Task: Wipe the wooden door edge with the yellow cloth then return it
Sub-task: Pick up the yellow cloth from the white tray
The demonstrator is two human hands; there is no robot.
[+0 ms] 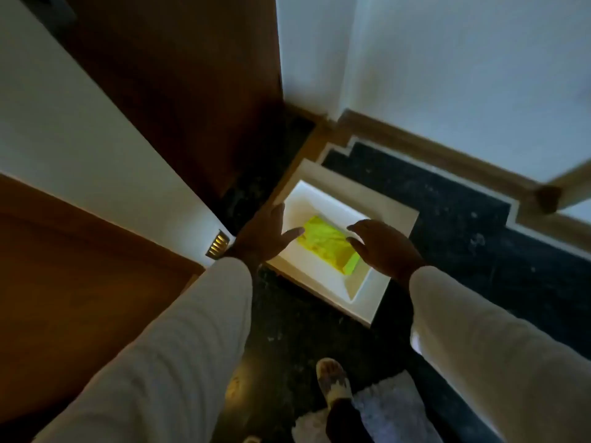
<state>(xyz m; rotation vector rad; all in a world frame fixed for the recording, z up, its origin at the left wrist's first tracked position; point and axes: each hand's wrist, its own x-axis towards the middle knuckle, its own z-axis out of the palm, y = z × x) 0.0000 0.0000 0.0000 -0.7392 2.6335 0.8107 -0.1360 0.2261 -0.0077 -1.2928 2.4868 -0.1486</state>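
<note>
Left hand (267, 236): fingers spread, palm down, empty, over the near-left rim of the white box (323, 276). Thumb tip reaches toward the cloth; contact cannot be confirmed

Right hand (382, 243): fingers apart and slightly curled, empty, over the right side of the box, just beside the cloth's right end

Yellow cloth (326, 243): folded, lying on the bottom inside the white box, between the two hands. Neither hand grips it

White box sits on the dark speckled floor (447, 219), near the foot of the wooden door (198, 91). The door's edge runs down to the floor just left of the box

Progress, judged: the cloth in the box with both hands empty fits either the start (reach to pick up) or the end (just put back). The frame alone does not settle which. No visible sign on the door edge that wiping is done

Orientation: the cloth's long axis runs diagonally, from upper left (nearer the door) to lower right, roughly parallel to the box's long sides. It lies flat, with a small fold raised at the lower-right end
</note>
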